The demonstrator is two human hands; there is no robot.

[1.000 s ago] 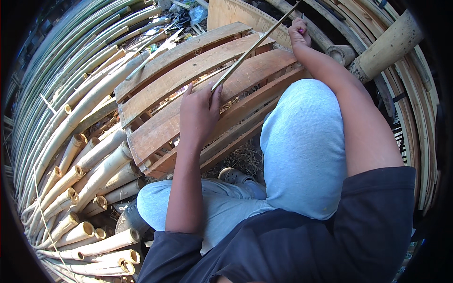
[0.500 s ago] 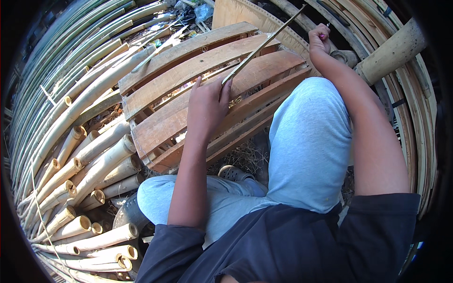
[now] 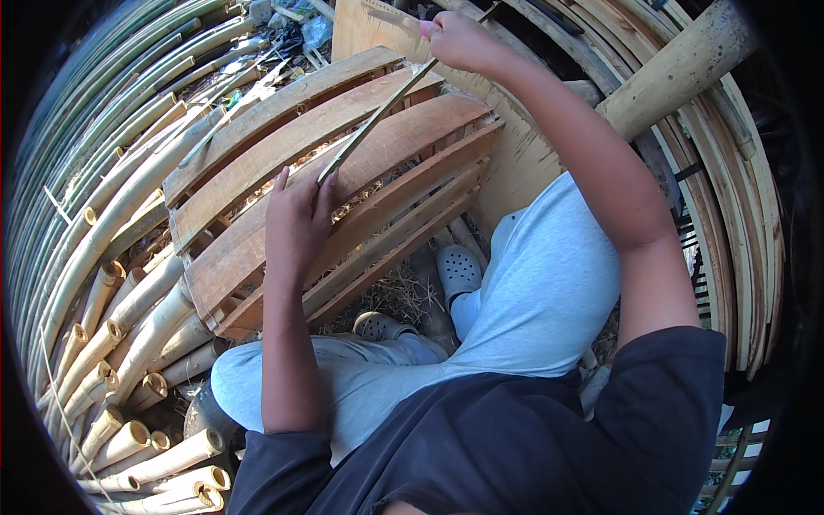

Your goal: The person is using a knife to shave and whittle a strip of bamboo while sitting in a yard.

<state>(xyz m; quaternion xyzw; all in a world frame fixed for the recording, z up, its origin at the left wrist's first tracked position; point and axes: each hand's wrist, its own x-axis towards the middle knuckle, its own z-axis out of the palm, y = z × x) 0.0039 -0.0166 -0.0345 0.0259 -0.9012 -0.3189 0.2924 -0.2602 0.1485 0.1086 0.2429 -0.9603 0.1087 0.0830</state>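
A long thin bamboo strip (image 3: 374, 120) slants across a slatted wooden crate (image 3: 225, 254). Its near end is pinched in my left hand (image 3: 299, 210), which rests over the crate's top slats. My right hand (image 3: 463, 41) is closed around the pink handle of a knife (image 3: 390, 15), beyond the crate's far right corner. The knife's blade points left and looks a little blurred. Beneath my right hand the strip passes and comes out again on the far side; whether the hand touches it, I cannot tell.
Cut bamboo poles (image 3: 163, 319) are heaped along the left side. A plywood sheet (image 3: 506, 163) stands behind the crate. To the right, a thick bamboo pole (image 3: 678, 69) crosses stacked wooden strips (image 3: 717, 189). My clog-shod feet (image 3: 459, 270) are beside the crate.
My right hand, with the knife, has swung left from the far right to over the strip. My left hand keeps its hold on the strip. The whole view has shifted, bringing another clog into sight.
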